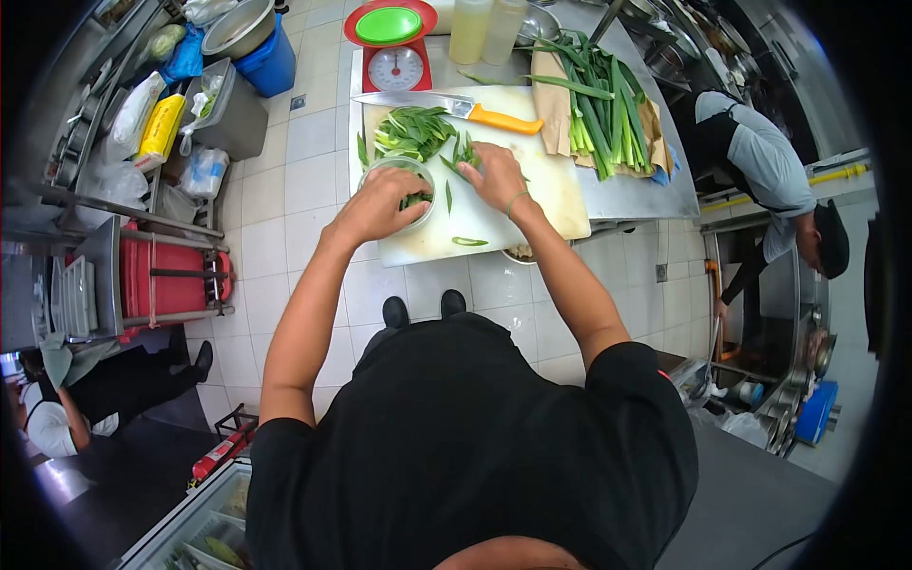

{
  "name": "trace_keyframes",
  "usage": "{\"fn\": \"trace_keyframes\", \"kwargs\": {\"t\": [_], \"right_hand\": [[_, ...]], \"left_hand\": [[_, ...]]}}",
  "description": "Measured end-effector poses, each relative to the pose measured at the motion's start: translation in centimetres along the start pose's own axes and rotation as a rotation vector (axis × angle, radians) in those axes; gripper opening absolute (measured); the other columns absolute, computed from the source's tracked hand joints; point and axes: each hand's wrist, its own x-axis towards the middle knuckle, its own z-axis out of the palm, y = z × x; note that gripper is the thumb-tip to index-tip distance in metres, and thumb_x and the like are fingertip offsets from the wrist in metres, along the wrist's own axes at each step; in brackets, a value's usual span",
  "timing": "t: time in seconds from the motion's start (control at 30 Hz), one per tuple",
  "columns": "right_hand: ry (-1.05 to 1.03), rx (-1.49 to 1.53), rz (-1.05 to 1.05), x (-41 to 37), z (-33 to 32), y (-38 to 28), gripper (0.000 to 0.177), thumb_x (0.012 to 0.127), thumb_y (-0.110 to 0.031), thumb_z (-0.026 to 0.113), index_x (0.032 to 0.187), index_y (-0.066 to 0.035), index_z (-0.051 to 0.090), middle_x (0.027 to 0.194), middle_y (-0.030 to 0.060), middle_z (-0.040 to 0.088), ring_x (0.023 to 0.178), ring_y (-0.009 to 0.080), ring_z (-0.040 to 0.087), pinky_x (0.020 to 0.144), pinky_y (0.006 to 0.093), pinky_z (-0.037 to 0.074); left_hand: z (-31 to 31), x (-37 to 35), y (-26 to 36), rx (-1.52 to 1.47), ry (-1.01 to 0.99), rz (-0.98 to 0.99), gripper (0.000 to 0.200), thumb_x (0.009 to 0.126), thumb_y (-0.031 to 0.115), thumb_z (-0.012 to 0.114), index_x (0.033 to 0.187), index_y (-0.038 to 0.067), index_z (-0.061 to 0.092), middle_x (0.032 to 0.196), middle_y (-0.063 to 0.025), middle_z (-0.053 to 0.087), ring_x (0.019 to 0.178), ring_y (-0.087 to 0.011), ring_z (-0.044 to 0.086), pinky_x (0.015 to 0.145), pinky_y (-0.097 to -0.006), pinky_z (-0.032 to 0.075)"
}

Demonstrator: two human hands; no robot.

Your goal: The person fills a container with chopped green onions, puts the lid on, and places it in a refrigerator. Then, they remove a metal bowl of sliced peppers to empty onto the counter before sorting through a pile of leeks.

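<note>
My left hand (378, 201) reaches over the rim of a clear round tub (425, 175), its curled fingers down among cut spring onion greens inside. My right hand (496, 177) is on the white cutting board (513, 223), thumb and fingers closed around some cut spring onion pieces (462, 155). A larger pile of sliced spring onions (413, 131) lies just beyond the tub. A chef's knife (475, 111) with an orange handle rests across the far part of the board, touched by neither hand. Stray green slices lie near the board's front edge.
Whole spring onions (608, 104) lie on brown paper at the right. A red kitchen scale (394, 66) and squeeze bottles (470, 33) stand behind the board. A bowl (519, 255) shows under its front edge. Other people are at the right (769, 161) and lower left (57, 418).
</note>
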Motion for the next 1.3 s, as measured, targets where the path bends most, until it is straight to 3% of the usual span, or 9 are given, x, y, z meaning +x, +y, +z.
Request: {"fn": "trace_keyframes", "kwargs": {"t": [0.23,0.37,0.4,0.5,0.53,0.67,1.0,1.13,1.3], "right_hand": [[0.010,-0.282,0.194,0.6,1.9,-4.1,0.062,0.077,-0.050,0.070,0.120,-0.007,0.059,0.127,0.0115,0.049,0.119,0.0311,0.042,0.093,0.0480,0.036],[0.052,-0.303,0.011,-0.9,3.4,-2.0,0.026,0.082,-0.026,0.065,0.100,-0.008,0.068,0.108,0.0099,0.059,0.104,0.0301,0.053,0.086,0.0460,0.041],[0.104,-0.232,-0.072,-1.2,2.7,-1.3,0.015,0.080,-0.010,0.060,0.091,-0.005,0.070,0.096,0.0129,0.064,0.093,0.0316,0.059,0.082,0.0446,0.046],[0.050,0.023,-0.328,-1.3,-0.1,1.9,0.018,0.078,-0.003,0.057,0.091,-0.003,0.070,0.093,0.0171,0.066,0.089,0.0333,0.061,0.081,0.0431,0.049],[0.058,0.068,-0.317,-1.4,-1.4,2.2,0.022,0.078,0.000,0.054,0.094,-0.002,0.069,0.093,0.0196,0.067,0.088,0.0346,0.062,0.082,0.0412,0.050],[-0.079,-0.082,-0.305,-0.6,-3.2,6.6,0.033,0.088,-0.021,0.061,0.117,-0.005,0.061,0.118,0.0126,0.062,0.112,0.0311,0.055,0.094,0.0397,0.044],[-0.079,-0.030,-0.041,-5.3,-3.2,4.8,0.065,0.085,-0.046,0.064,0.131,-0.002,0.051,0.124,0.0214,0.052,0.115,0.0370,0.048,0.099,0.0428,0.040],[0.092,-0.148,-0.214,-4.9,-2.7,4.7,0.078,0.080,-0.054,0.067,0.136,-0.003,0.047,0.133,0.0241,0.046,0.127,0.0405,0.039,0.106,0.0483,0.033],[-0.126,-0.114,-0.352,-6.6,-1.6,1.2,0.101,0.069,-0.065,0.070,0.144,-0.007,0.035,0.144,0.0305,0.030,0.136,0.0458,0.026,0.111,0.0556,0.021]], "left_hand": [[0.0,-0.6,0.2,0.083,0.105,0.082,0.030,0.081,0.020,0.068,0.108,0.006,0.063,0.122,-0.0121,0.056,0.117,-0.0316,0.049,0.101,-0.0429,0.036],[0.6,-0.8,0.2,0.165,0.201,0.025,0.043,0.084,0.023,0.067,0.121,0.005,0.057,0.137,-0.0170,0.044,0.131,-0.0361,0.037,0.108,-0.0466,0.029],[0.9,-0.8,0.0,0.209,0.226,0.010,0.049,0.086,0.027,0.065,0.128,0.005,0.053,0.142,-0.0190,0.040,0.136,-0.0373,0.031,0.111,-0.0481,0.025],[1.7,-0.1,-0.4,0.317,0.104,-0.064,0.064,0.092,0.038,0.057,0.142,0.004,0.038,0.150,-0.0194,0.030,0.143,-0.0381,0.018,0.116,-0.0526,0.014],[1.5,0.2,-0.1,0.356,0.022,-0.088,0.066,0.097,0.044,0.044,0.148,0.005,0.027,0.154,-0.0189,0.023,0.145,-0.0375,0.012,0.116,-0.0543,0.009],[2.3,1.2,0.4,0.396,-0.058,-0.125,0.064,0.099,0.046,0.033,0.150,0.008,0.022,0.156,-0.0171,0.018,0.145,-0.0365,0.008,0.116,-0.0541,0.005],[2.9,1.9,0.2,0.536,-0.209,-0.193,0.060,0.099,0.036,0.026,0.153,0.016,0.010,0.160,-0.0108,0.004,0.147,-0.0327,-0.001,0.117,-0.0535,-0.001],[2.3,1.5,0.3,0.449,-0.151,-0.169,0.060,0.097,0.036,0.030,0.152,0.015,0.017,0.159,-0.0114,0.011,0.147,-0.0321,0.004,0.117,-0.0521,0.000],[2.5,1.2,0.4,0.460,-0.096,-0.133,0.059,0.096,0.034,0.035,0.151,0.014,0.023,0.157,-0.0122,0.017,0.146,-0.0322,0.010,0.117,-0.0519,0.004]]}}
